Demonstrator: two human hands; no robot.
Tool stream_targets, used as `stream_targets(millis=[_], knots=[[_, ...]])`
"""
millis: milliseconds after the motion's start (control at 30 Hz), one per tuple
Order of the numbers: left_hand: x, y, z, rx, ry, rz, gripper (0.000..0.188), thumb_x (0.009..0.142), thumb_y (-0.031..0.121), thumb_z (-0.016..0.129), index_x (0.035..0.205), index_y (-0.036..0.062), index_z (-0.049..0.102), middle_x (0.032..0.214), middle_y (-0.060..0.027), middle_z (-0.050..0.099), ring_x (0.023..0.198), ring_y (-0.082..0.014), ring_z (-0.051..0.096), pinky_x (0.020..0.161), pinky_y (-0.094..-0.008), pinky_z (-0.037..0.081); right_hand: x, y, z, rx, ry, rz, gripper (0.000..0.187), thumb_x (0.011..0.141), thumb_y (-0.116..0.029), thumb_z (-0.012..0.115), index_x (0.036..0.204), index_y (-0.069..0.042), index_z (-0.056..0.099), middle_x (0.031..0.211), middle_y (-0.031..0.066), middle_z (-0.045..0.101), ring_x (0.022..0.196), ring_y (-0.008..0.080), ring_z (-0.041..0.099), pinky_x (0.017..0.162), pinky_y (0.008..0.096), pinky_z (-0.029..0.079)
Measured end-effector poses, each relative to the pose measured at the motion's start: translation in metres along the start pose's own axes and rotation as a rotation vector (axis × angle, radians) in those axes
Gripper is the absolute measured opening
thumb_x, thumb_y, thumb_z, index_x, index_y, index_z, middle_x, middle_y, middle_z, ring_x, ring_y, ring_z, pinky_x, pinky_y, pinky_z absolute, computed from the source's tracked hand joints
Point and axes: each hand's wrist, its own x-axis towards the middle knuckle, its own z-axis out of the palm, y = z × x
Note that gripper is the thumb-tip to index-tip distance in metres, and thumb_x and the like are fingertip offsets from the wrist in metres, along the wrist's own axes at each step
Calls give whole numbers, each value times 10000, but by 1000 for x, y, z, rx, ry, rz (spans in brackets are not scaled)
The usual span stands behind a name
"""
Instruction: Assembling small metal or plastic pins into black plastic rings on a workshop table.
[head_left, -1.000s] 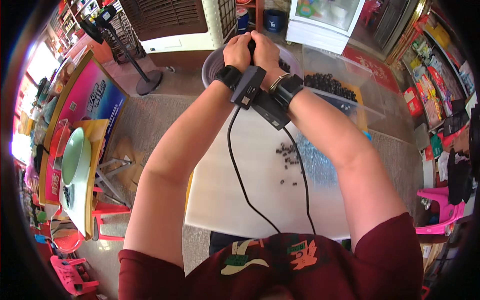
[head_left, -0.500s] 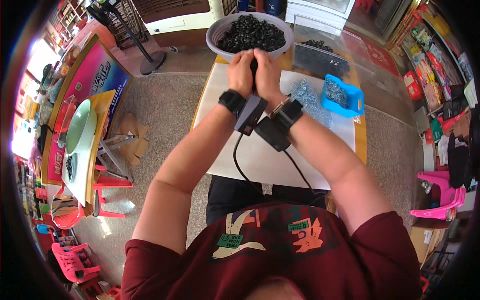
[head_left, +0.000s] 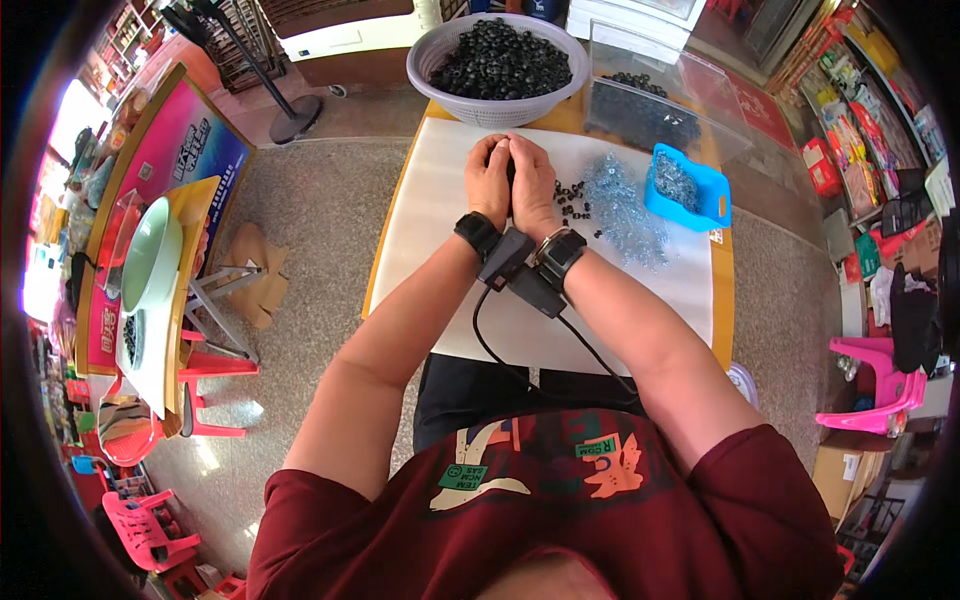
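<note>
My left hand [head_left: 487, 185] and my right hand [head_left: 533, 183] are cupped together, palms facing, above the white sheet [head_left: 440, 270] on the table. Dark matter shows in the gap between them, apparently small black pieces; most of it is hidden by the fingers. Several loose black pieces [head_left: 574, 205] lie on the sheet just right of my right hand. Beyond the hands stands a pale round basket [head_left: 497, 112] heaped with the same black pieces [head_left: 500, 60]. A spread of small clear bluish pieces [head_left: 625, 212] covers the sheet farther right.
A blue plastic basket [head_left: 722, 190] holding clear pieces stands at the table's right. Behind it is a transparent bin [head_left: 720, 130] with black pieces inside. A side table with a green basin [head_left: 160, 255] and a red stool [head_left: 220, 365] are at left, a pink chair [head_left: 870, 385] at right.
My cupped hands have come back from the basket's near rim, toward me over the sheet. Loose black pieces now show on the sheet beside my right hand.
</note>
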Motion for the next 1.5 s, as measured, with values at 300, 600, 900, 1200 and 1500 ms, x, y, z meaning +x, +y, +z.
stream_targets(millis=[300,600,900,1200,1500], knots=[[11,-36,-7,258,-12,207,249,937,158,503,1074,-17,617,1176,-135,588,1023,-201,564,904,-299,447,4,7,-11,-209,-41,-173,335,916,-266,490,1069,0,624,1204,176,566,1131,309,523,998,351,385],[9,-35,-8,300,71,289,227,861,121,541,997,-11,666,1184,-238,590,1151,-345,541,968,-368,414,3,9,-16,-327,-66,-195,312,909,-198,522,1132,3,608,1250,196,558,1194,278,508,1013,318,371],[-3,-26,-30,209,-31,176,257,931,98,511,1141,-18,604,1368,-167,461,1220,-208,465,1018,-278,344,6,-9,-25,-412,-136,-51,345,875,-168,523,1169,6,571,1062,193,650,1031,317,611,900,343,464],[-13,-5,-37,186,49,9,292,933,178,523,1148,-12,579,1068,-81,598,986,-137,535,870,-247,412,18,-4,-35,-194,-211,-106,315,866,-154,532,1122,9,618,1058,189,662,992,258,635,858,310,474],[-29,12,-52,151,89,57,330,947,209,500,1173,-27,548,1040,-66,589,962,-129,528,865,-262,417,7,-51,-51,-331,-341,94,232,875,-120,545,1028,19,652,959,50,655,866,69,564,758,210,425]])
